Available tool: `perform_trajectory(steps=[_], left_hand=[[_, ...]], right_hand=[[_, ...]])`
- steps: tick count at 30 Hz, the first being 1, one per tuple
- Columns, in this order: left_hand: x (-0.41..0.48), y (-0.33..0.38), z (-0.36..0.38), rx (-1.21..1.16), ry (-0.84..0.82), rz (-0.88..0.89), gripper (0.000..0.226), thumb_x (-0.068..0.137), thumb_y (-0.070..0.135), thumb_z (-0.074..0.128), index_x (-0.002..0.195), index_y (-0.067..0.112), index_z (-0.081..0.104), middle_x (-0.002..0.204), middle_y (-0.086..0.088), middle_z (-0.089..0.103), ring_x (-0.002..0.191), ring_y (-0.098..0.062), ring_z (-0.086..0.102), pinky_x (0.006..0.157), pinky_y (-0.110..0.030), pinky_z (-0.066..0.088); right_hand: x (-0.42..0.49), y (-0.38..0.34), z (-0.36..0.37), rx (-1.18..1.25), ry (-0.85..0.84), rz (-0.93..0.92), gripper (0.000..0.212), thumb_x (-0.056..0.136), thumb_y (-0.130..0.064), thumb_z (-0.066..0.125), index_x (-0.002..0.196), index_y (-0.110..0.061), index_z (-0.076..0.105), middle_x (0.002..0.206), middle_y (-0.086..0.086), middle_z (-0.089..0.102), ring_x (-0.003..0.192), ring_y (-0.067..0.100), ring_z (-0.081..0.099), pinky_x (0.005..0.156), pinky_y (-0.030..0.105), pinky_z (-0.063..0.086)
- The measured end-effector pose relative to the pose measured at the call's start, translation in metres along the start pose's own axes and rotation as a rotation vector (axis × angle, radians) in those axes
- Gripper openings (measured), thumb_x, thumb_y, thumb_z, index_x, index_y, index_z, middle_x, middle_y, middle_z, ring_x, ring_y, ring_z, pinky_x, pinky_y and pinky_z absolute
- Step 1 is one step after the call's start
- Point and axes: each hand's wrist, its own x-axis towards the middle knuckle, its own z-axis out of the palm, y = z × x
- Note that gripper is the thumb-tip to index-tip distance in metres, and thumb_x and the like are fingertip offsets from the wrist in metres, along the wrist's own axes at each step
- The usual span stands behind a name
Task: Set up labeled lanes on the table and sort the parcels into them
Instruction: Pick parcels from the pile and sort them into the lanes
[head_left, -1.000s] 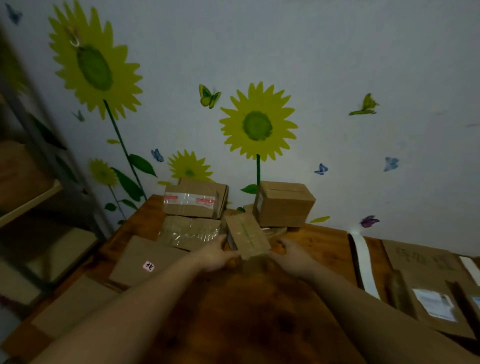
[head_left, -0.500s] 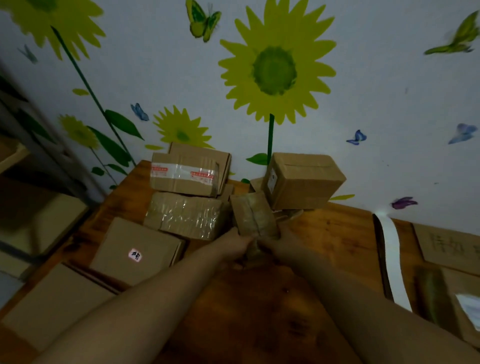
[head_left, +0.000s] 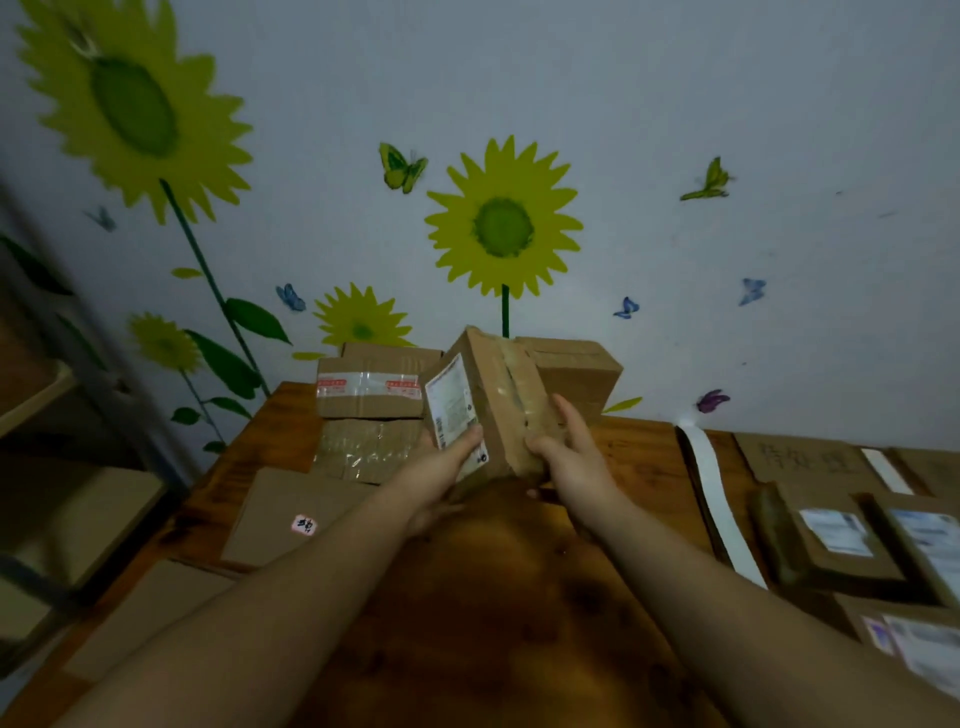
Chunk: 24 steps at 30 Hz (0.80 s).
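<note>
Head view: parcel (head_left: 501, 400), a small brown carton with a taped seam, is lifted clear of the wooden table (head_left: 467, 634) and tilted, its white shipping label (head_left: 453, 408) turned to my left. I see the left hand (head_left: 441, 467) gripping the near lower corner, thumb laid across the bottom of the label and fingers tucked underneath. The right hand (head_left: 566, 447) clasps the opposite side, thumb on the taped face and fingers running up the far edge.

Behind the raised carton, against the sunflower wall (head_left: 504, 228), sit a box with red-and-white tape (head_left: 371, 397), a squarer box (head_left: 576, 371), and a plastic-wrapped box (head_left: 363, 449) just in front of the taped one. A flat box with a pink sticker (head_left: 291, 512) lies nearer on the left.

To the right, a white strip (head_left: 719, 499) runs across the tabletop. Beyond it lies a cardboard sign (head_left: 800, 460) with handwriting I cannot read, and labelled parcels (head_left: 831, 535) lie flat beside it. A shelf (head_left: 52, 415) stands blurred at far left.
</note>
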Motion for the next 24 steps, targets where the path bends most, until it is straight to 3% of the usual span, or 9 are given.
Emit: perform_trajectory(steps=[1, 3, 6, 9, 12, 14, 17, 21, 24], left_hand=[[-0.012, 0.002, -0.003, -0.003, 0.003, 0.009, 0.049, 0.080, 0.040, 0.069, 0.121, 0.030, 0.043, 0.106, 0.000, 0.067, 0.093, -0.024, 0.065, 0.076, -0.042, 0.053], [-0.035, 0.003, -0.009, 0.004, 0.013, 0.081, 0.050, 0.079, 0.034, 0.073, 0.121, 0.022, 0.047, 0.104, -0.003, 0.071, 0.089, -0.024, 0.069, 0.070, -0.040, 0.055], [-0.069, 0.000, -0.020, 0.025, 0.014, 0.222, 0.049, 0.081, 0.016, 0.072, 0.124, 0.015, 0.048, 0.101, -0.001, 0.070, 0.086, -0.016, 0.069, 0.060, -0.027, 0.054], [-0.098, -0.004, -0.029, 0.038, 0.005, 0.329, 0.049, 0.085, 0.006, 0.065, 0.126, 0.022, 0.042, 0.097, 0.008, 0.065, 0.083, -0.008, 0.067, 0.060, -0.020, 0.053], [-0.124, -0.011, -0.028, -0.028, -0.119, 0.326, 0.054, 0.084, 0.005, 0.065, 0.124, 0.031, 0.040, 0.102, 0.003, 0.069, 0.079, -0.012, 0.071, 0.052, -0.026, 0.053], [-0.138, -0.018, -0.022, -0.052, -0.250, 0.263, 0.059, 0.084, 0.006, 0.063, 0.126, 0.039, 0.037, 0.107, 0.000, 0.071, 0.087, -0.022, 0.071, 0.057, -0.035, 0.055], [-0.152, -0.028, -0.012, -0.024, -0.300, 0.254, 0.069, 0.082, 0.001, 0.061, 0.136, 0.033, 0.034, 0.112, -0.006, 0.069, 0.093, -0.029, 0.069, 0.071, -0.044, 0.057], [-0.172, -0.026, 0.003, 0.243, -0.419, 0.186, 0.069, 0.075, 0.003, 0.065, 0.127, 0.043, 0.043, 0.105, -0.007, 0.072, 0.090, -0.030, 0.070, 0.069, -0.040, 0.057], [-0.184, -0.025, 0.028, 0.343, -0.487, 0.141, 0.069, 0.068, 0.009, 0.069, 0.121, 0.047, 0.046, 0.101, -0.005, 0.073, 0.090, -0.029, 0.070, 0.075, -0.043, 0.057]], right_hand=[[-0.014, -0.006, 0.004, -0.001, -0.019, -0.021, 0.064, 0.089, -0.030, 0.060, 0.143, -0.047, 0.029, 0.131, -0.005, 0.050, 0.100, 0.020, 0.063, 0.071, 0.039, 0.059], [-0.040, -0.015, 0.013, -0.057, -0.056, -0.063, 0.070, 0.087, -0.046, 0.061, 0.146, -0.045, 0.024, 0.143, -0.002, 0.041, 0.113, 0.021, 0.057, 0.087, 0.043, 0.055], [-0.074, -0.021, 0.016, -0.197, -0.069, -0.077, 0.096, 0.073, -0.060, 0.069, 0.150, -0.040, 0.016, 0.149, -0.002, 0.031, 0.129, 0.026, 0.043, 0.104, 0.050, 0.042], [-0.107, -0.025, 0.011, -0.098, -0.058, -0.041, 0.089, 0.076, -0.039, 0.073, 0.150, -0.033, 0.024, 0.141, 0.002, 0.045, 0.113, 0.024, 0.056, 0.086, 0.041, 0.054], [-0.135, -0.028, 0.001, 0.064, -0.041, -0.058, 0.068, 0.083, -0.020, 0.066, 0.144, -0.030, 0.038, 0.126, 0.005, 0.060, 0.100, 0.025, 0.064, 0.069, 0.036, 0.056], [-0.153, -0.027, -0.005, 0.083, -0.067, -0.065, 0.062, 0.084, -0.014, 0.062, 0.141, -0.028, 0.041, 0.118, 0.007, 0.065, 0.099, 0.029, 0.066, 0.070, 0.039, 0.056], [-0.176, -0.025, -0.018, 0.044, -0.088, -0.079, 0.062, 0.085, -0.011, 0.061, 0.139, -0.033, 0.038, 0.117, 0.006, 0.064, 0.098, 0.029, 0.067, 0.082, 0.048, 0.056], [-0.194, -0.034, -0.062, 0.093, 0.007, -0.095, 0.075, 0.083, -0.014, 0.067, 0.136, -0.048, 0.027, 0.115, 0.000, 0.059, 0.088, 0.018, 0.068, 0.064, 0.034, 0.056], [-0.215, -0.029, -0.103, 0.129, 0.028, 0.007, 0.050, 0.082, -0.019, 0.068, 0.126, -0.026, 0.045, 0.106, 0.006, 0.068, 0.093, 0.024, 0.068, 0.068, 0.039, 0.056]])
